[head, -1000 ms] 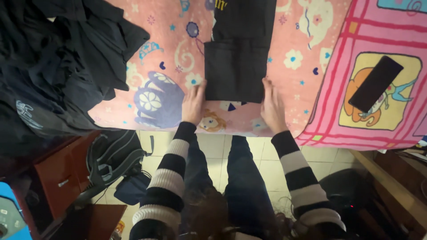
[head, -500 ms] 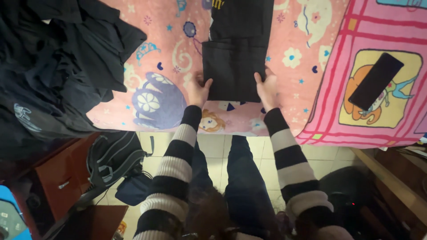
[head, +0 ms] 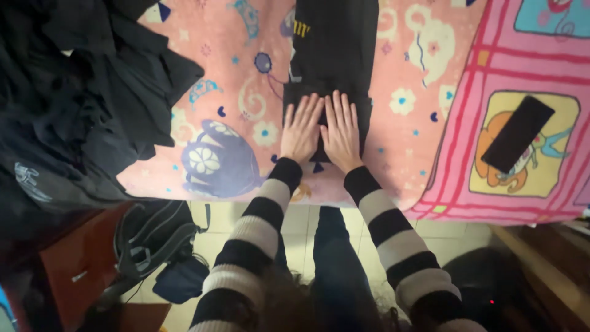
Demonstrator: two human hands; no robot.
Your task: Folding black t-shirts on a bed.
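Observation:
A folded black garment [head: 335, 55] lies lengthwise on a pink cartoon-print bedsheet [head: 246, 104], its near end toward me. My left hand [head: 301, 129] and my right hand [head: 341, 130] lie flat side by side on that near end, fingers stretched out and pressing on the cloth. Both hands hold nothing. My sleeves are striped black and white.
A heap of dark clothes [head: 67, 104] covers the left of the bed. A black phone [head: 517, 133] lies on a pink checked blanket [head: 491, 92] at the right. Below the bed edge are a dark backpack [head: 153, 237], a reddish cabinet and tiled floor.
My hands left the garment's two side edges and moved inward onto its top, now flat and together. The near end of the garment looks narrower than before.

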